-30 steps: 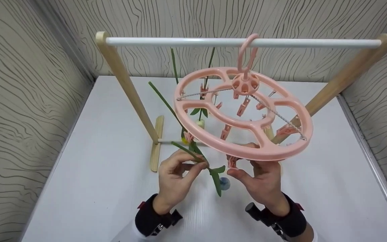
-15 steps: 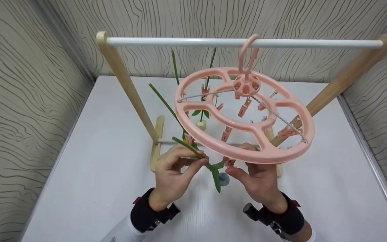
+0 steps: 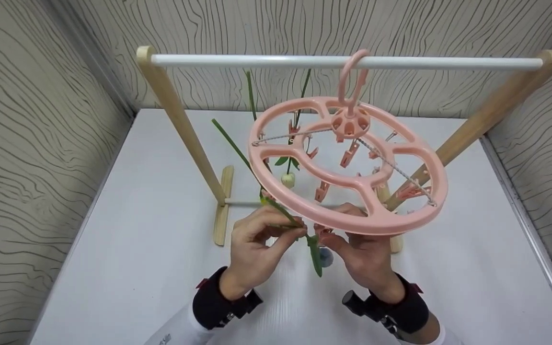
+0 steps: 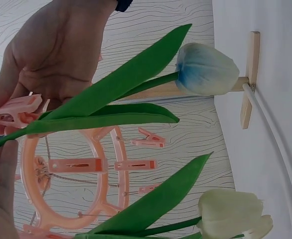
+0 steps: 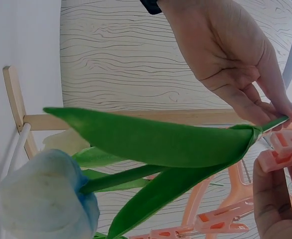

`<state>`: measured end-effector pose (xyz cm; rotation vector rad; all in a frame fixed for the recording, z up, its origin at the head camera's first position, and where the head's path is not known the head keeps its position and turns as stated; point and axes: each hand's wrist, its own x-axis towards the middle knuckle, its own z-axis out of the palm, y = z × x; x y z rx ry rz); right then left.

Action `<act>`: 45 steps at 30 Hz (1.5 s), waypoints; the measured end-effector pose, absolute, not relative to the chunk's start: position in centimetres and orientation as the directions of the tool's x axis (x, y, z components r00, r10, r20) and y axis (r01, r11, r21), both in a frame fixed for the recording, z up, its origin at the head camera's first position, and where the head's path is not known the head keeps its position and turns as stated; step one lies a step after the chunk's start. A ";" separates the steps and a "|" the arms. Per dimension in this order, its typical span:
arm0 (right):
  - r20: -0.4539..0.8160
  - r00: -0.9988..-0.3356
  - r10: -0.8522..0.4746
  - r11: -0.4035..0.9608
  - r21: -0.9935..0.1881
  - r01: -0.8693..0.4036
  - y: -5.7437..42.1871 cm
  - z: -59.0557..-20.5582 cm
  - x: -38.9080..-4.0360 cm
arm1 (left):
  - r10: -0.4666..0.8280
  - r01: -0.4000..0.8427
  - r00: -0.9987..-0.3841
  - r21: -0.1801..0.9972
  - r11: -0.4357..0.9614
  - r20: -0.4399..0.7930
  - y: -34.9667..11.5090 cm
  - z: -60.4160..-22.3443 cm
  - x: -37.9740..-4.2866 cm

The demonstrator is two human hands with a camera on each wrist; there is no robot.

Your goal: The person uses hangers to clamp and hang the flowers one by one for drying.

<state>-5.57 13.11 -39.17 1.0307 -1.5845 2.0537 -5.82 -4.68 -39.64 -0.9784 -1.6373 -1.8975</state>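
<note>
Low in front of the rack, my left hand (image 3: 259,247) pinches the green stem of an artificial tulip (image 5: 46,194) between thumb and fingertips. Its white head is tinged blue and hangs downward, with long green leaves (image 4: 121,79) beside it. My right hand (image 3: 367,258) pinches a pink clothespin (image 5: 285,149) under the near rim of a round pink clip hanger (image 3: 338,218). In the right wrist view, the stem lies right at the clothespin's jaws. The hanger's rim covers part of my right fingers in the head view.
A white bar (image 3: 257,60) on wooden posts (image 3: 185,129) carries the hanger by its hook. More tulips hang head down at the left, one a cream tulip (image 3: 288,180). Several free clothespins (image 3: 349,153) dangle beneath the ring. Patterned walls enclose the white table (image 3: 113,239).
My left hand has moved slightly right with the tulip, bringing the stem up to the clothespin. My right hand has shifted slightly left with the clothespin.
</note>
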 end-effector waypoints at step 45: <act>0.676 -0.724 -0.139 -0.115 -0.737 -0.666 13.1 -40.1 -5.2 | 0.104 0.727 -0.657 0.663 -0.177 0.747 -4.1 -39.8 -6.1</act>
